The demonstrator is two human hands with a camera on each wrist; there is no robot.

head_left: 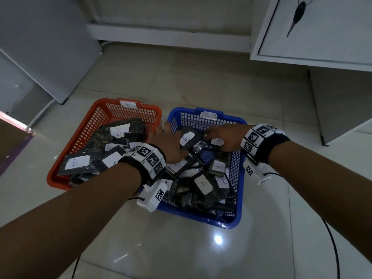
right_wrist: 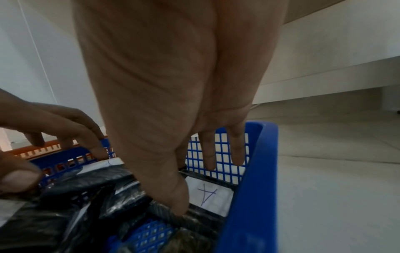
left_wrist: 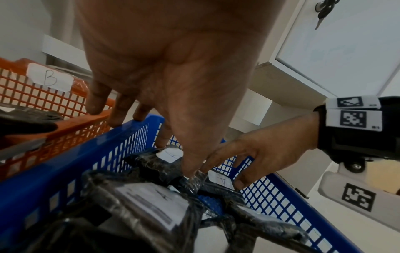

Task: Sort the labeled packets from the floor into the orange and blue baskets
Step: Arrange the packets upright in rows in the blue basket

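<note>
the blue basket [head_left: 197, 217] is heaped with packets [head_left: 203, 184]; only a small bare patch of its mesh bottom [head_left: 207, 156] shows between them. the left grip [head_left: 169, 143] and right grip [head_left: 225, 137] crowd its far half, close together. the orange basket [head_left: 84, 133] stands just beside its left wall, the gap between them narrow. open floor [head_left: 181, 248] lies in front and to the right, crossed by a thin cable [head_left: 334, 248].
</note>
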